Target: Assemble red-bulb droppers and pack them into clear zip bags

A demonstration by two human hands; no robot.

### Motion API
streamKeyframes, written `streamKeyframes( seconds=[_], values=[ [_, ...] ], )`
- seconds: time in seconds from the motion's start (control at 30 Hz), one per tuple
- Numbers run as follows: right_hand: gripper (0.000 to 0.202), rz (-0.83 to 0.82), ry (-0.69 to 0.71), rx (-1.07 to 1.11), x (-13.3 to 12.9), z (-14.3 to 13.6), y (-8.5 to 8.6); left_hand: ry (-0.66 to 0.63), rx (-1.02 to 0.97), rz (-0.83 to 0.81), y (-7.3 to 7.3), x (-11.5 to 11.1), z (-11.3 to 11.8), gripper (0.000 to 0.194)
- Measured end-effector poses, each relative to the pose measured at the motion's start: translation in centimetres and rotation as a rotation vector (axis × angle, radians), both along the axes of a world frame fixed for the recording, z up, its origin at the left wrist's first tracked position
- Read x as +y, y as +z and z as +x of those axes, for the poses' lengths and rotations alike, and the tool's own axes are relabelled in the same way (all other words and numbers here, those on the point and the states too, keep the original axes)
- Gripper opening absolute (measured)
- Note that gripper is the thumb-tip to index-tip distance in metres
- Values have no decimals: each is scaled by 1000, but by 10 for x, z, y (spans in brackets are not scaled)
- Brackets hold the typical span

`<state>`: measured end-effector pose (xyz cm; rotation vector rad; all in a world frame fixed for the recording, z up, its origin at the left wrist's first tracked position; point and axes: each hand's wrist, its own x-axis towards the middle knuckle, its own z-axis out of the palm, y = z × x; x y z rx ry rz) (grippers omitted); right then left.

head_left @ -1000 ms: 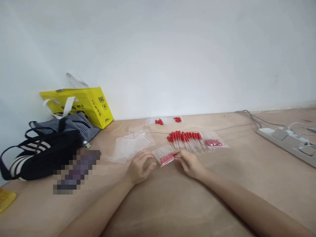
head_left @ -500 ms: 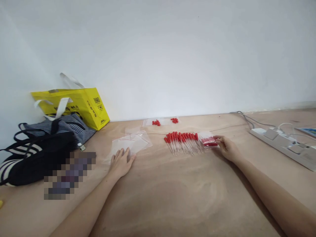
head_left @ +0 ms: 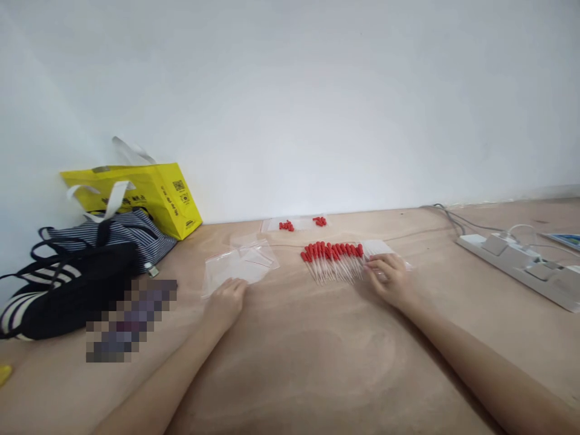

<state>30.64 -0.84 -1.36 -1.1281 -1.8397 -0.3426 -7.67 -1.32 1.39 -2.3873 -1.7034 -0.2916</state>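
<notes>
My left hand (head_left: pixel 225 302) lies at the near edge of some flat clear zip bags (head_left: pixel 240 266). Its fingers are curled under, and whatever they grip, if anything, is hidden. To the right, a row of droppers (head_left: pixel 333 260) with red bulbs and thin pale stems is spread side by side on the table. My right hand (head_left: pixel 390 279) is at the right end of this row, its fingers bent and thumb close to the stems. Beneath it lies another clear bag (head_left: pixel 379 246), mostly covered by the hand. I cannot make out what the right fingers hold.
Small red pieces (head_left: pixel 286 226) lie in two groups on a clear sheet (head_left: pixel 299 225) by the wall. A white power strip (head_left: pixel 521 269) with cables is at the right. At the left stand a yellow bag (head_left: pixel 172 199), a striped bag (head_left: pixel 149 238) and a black bag (head_left: pixel 86 290).
My right hand has moved left, over the bag to the stems, hiding the red items seen in that bag. My left hand has drawn back slightly, its spread fingers now curled.
</notes>
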Motion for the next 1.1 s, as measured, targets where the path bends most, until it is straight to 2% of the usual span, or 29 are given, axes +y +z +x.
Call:
streamKeyframes(
  seconds=[0.03, 0.1, 0.13, 0.2, 0.27, 0.37, 0.53, 0.67, 0.83, 0.93, 1.1],
  values=[
    [7, -21, 68, -12, -4, -13, 0, -116, -16, 15, -1, -4, 6, 30],
    [10, -78, 204, -40, -15, -37, 2, -455, -99, 94, -5, -13, 21, 29],
    [15, -122, 278, -70, -20, -48, 3, -562, -158, 146, -7, -19, 29, 27],
    [29, -203, 386, -135, -28, -65, 4, -646, -264, 187, -10, -29, 44, 25],
    [36, -264, 451, -191, -33, -76, 5, -694, -323, 155, -11, -37, 53, 24],
    [31, -323, 460, -174, -32, -82, 4, -766, -401, 42, -10, -39, 56, 25],
    [14, -368, 485, -182, -28, -80, 4, -792, -509, -120, -7, -34, 48, 24],
    [22, -369, 569, -201, -30, -79, 6, -786, -563, -183, -7, -34, 48, 22],
    [32, -456, 775, -264, -34, -77, 11, -790, -564, -254, 0, -37, 45, 19],
    [43, -486, 825, -323, -36, -76, 13, -725, -536, -317, 6, -39, 43, 30],
    [55, -430, 754, -452, -38, -79, 16, -565, -380, -281, 9, -40, 51, 58]
  ],
)
